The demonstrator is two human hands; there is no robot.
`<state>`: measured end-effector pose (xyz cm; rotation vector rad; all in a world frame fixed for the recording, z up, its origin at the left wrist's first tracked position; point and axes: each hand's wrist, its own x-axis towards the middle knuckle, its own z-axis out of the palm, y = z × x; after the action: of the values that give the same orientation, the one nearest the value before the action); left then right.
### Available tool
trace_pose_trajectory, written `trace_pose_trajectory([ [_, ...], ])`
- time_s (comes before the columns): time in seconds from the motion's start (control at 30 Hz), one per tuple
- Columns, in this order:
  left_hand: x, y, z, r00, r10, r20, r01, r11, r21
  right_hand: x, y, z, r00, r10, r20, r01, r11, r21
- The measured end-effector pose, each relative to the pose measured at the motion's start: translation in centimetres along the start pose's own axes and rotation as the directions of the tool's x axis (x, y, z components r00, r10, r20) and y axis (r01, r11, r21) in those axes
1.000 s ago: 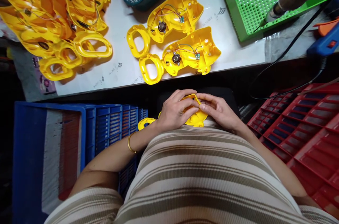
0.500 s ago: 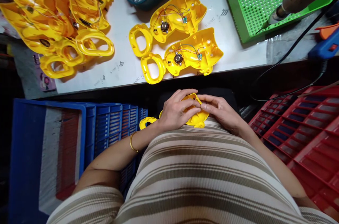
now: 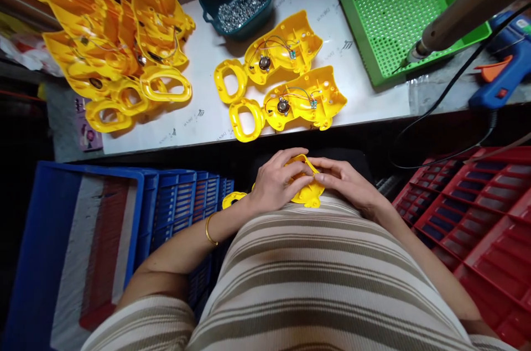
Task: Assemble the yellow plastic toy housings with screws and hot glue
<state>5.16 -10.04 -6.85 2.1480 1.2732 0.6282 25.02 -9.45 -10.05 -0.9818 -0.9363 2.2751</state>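
Observation:
Close against my striped shirt, my left hand is closed around a yellow plastic shell half with a ring-shaped handle showing at its left. My right hand has its fingertips pressed together at the shell's right edge, meeting the left fingers; whether a small part lies between them is hidden. Most of the shell's inside is covered by my fingers. On the table in front lie two similar yellow shell halves, a nearer one and a farther one, each with wires, a round speaker and a small green board.
Yellow shells are piled at the left. A dark teal basin and a green perforated tray hold small metal parts. A brown-handled tool hangs over the tray beside a blue glue gun. Blue and red crates flank me.
The view has tilted upward, so more of the table's far side shows. My hands keep nearly the same hold on the shell, with the fingers shifting slightly.

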Motion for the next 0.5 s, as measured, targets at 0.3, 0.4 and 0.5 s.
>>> trace_pose_trajectory([
  [0.3, 0.2, -0.3, -3.1, 0.979, -0.068, 0.192, 0.058, 0.997, 0.06, -0.2, -0.3, 0.3, 1.0, -0.022, 0.018, 0.024, 0.995, -0.101],
  [0.4, 0.2, -0.8, -3.2, 0.968, -0.061, 0.245, 0.036, 0.994, 0.106, 0.0, -0.5, 0.5, 0.999, -0.026, 0.045, 0.032, 0.991, -0.129],
  [0.5, 0.0, -1.2, -2.8, 0.975, -0.019, 0.222, -0.003, 0.995, 0.101, 0.0, -0.6, 0.9, 0.997, -0.077, 0.03, 0.081, 0.978, -0.19],
])
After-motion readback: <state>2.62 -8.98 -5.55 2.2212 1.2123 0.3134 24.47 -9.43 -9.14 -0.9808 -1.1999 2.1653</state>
